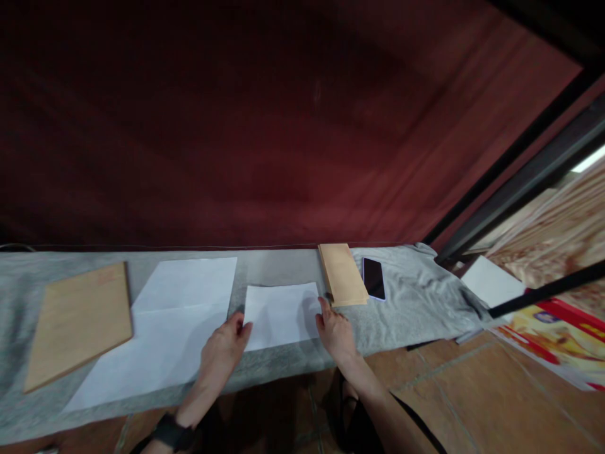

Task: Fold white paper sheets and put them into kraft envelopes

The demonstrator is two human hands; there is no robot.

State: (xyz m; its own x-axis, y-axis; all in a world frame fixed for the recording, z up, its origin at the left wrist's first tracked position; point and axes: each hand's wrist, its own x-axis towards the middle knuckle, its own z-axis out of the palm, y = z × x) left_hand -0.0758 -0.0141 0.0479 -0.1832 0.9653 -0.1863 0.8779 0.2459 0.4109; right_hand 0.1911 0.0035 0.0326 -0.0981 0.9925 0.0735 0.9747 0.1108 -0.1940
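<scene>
A folded white sheet of paper (282, 315) lies on the grey cloth between my hands. At its left edge, my left hand (224, 345) has curled fingers with the thumb against the paper. My right hand (336, 331) is on the opposite edge, thumb and index finger at the paper, the other fingers bent in. A larger white sheet (174, 334) with a crosswise crease is spread out to the left. Just beyond my right hand rests a stack of brown envelopes (344, 274).
A brown board-like piece (85, 321) overlaps the large sheet at far left. A phone (374, 278) lies right of the envelopes on the grey cloth (416, 302). Dark red fabric (265, 126) rises behind. Black metal bars (515, 151) and a printed box (558, 334) are at right.
</scene>
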